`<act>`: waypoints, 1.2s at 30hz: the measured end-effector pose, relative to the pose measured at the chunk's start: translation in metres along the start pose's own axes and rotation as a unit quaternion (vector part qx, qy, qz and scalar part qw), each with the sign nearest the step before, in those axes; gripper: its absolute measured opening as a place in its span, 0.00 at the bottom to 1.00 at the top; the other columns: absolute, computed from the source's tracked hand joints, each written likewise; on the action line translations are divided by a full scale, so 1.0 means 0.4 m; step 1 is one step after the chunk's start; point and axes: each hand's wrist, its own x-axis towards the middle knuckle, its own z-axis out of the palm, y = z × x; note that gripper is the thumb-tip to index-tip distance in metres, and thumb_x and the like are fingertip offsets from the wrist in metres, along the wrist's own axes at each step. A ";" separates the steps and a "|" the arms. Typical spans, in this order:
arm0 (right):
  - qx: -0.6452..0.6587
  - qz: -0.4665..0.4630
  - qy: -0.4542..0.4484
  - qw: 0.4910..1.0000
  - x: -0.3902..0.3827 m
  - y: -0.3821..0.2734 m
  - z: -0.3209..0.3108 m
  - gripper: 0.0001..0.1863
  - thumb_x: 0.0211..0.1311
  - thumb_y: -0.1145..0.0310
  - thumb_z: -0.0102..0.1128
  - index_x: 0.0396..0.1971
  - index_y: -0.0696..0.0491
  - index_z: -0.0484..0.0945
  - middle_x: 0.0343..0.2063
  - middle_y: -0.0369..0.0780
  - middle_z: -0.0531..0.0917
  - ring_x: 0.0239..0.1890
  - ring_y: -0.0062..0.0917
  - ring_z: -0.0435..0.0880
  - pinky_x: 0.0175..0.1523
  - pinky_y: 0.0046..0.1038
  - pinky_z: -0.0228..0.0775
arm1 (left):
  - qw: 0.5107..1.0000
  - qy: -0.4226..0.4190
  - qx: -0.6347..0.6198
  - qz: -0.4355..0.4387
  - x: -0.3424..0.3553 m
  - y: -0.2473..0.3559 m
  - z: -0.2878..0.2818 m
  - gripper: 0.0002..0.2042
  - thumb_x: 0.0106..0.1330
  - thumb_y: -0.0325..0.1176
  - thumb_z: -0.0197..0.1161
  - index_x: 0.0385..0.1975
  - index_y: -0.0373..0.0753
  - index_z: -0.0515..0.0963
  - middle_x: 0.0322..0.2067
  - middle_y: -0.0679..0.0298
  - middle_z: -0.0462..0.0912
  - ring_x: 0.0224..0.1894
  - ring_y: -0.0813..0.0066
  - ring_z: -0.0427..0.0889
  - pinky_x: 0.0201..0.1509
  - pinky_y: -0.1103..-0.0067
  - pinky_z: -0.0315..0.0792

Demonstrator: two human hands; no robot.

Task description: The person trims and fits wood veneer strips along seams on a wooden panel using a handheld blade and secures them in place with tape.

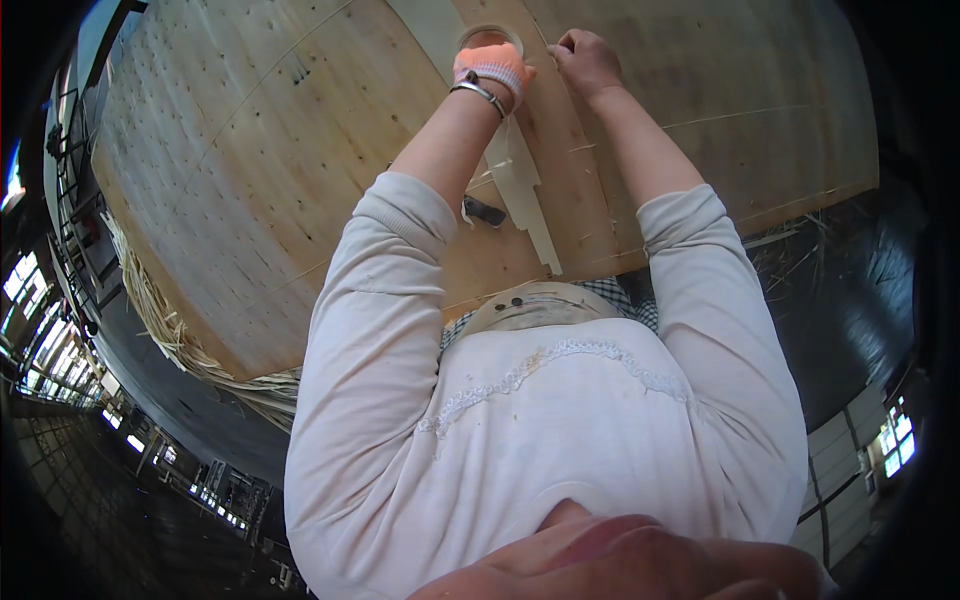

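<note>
My left hand, in an orange glove with a white cuff, is closed at a pale round ring that looks like a roll of tape. Below the wrist hangs a thin pale strand. My bare right hand rests just to the right, fingers pinched together at the long seam of the wood veneer sheets; anything between them is too small to make out. A jagged pale veneer strip lies between my forearms. Left of it sits a small dark object, its kind unclear.
Veneer sheets spread wide to both sides, with a narrower brown veneer strip along the middle. Shredded veneer scraps hang along the left edge of the stack. Dark floor and a metal frame show at the left.
</note>
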 end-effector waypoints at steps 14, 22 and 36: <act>0.073 0.003 0.060 0.996 0.098 0.099 -0.004 0.19 0.58 0.50 0.63 0.35 0.51 0.83 0.34 0.43 0.86 0.38 0.36 0.85 0.45 0.36 0.75 | 0.996 -0.083 -0.034 0.026 -0.202 -0.015 0.004 0.17 0.64 0.46 0.55 0.39 0.39 0.83 0.40 0.54 0.85 0.43 0.54 0.84 0.46 0.64 0.77; 0.089 -0.117 -0.139 0.979 -0.373 -0.096 0.154 0.18 0.59 0.57 0.67 0.42 0.56 0.80 0.37 0.46 0.82 0.39 0.36 0.83 0.45 0.35 0.75 | 0.901 0.119 -0.352 -0.223 -0.500 -0.383 0.322 0.28 0.54 0.57 0.65 0.34 0.33 0.81 0.36 0.49 0.84 0.43 0.52 0.82 0.49 0.66 0.74; 0.018 -0.022 -0.105 0.994 -0.551 -0.246 0.369 0.22 0.48 0.64 0.68 0.43 0.56 0.75 0.34 0.46 0.81 0.38 0.37 0.81 0.46 0.36 0.73 | 0.872 0.364 -0.205 -0.254 -0.665 -0.910 0.601 0.29 0.56 0.51 0.66 0.52 0.36 0.78 0.54 0.51 0.78 0.57 0.55 0.75 0.64 0.68 0.67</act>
